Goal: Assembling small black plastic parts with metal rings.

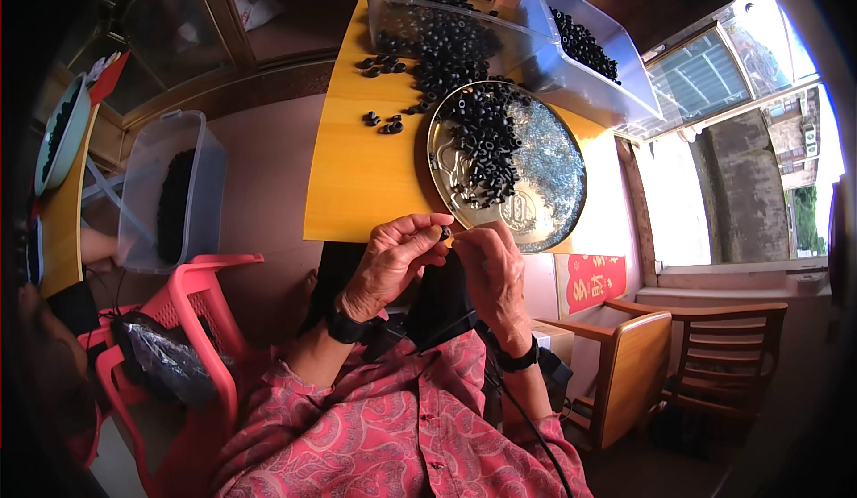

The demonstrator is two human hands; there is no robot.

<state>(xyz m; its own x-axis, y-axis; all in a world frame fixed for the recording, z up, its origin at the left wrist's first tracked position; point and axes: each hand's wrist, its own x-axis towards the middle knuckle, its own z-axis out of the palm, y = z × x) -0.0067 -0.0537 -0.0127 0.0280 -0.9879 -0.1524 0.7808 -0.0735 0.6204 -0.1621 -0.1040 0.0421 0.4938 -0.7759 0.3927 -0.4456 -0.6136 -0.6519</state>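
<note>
Just in front of the yellow table's near edge, my two hands are close together. My left hand [397, 257] pinches a small black ring-like part [445, 231] between thumb and fingertips. My right hand [493, 270] is closed beside it, fingers pressed together; whatever it may hold is too small or hidden to make out. Beyond them lies a round shiny metal tray [549, 168], its left half covered with many small black tubular pieces [486, 141]. More black pieces [446, 43] are heaped on the table behind the tray, with a few loose ones [384, 123] to its left.
On the yellow table [357, 195], a clear plastic bin [616, 87] with black pieces stands at the far right. Another clear bin [196, 195] stands at the left, near a pink plastic chair [201, 319]. Wooden chairs [634, 377] are at the right, below a window.
</note>
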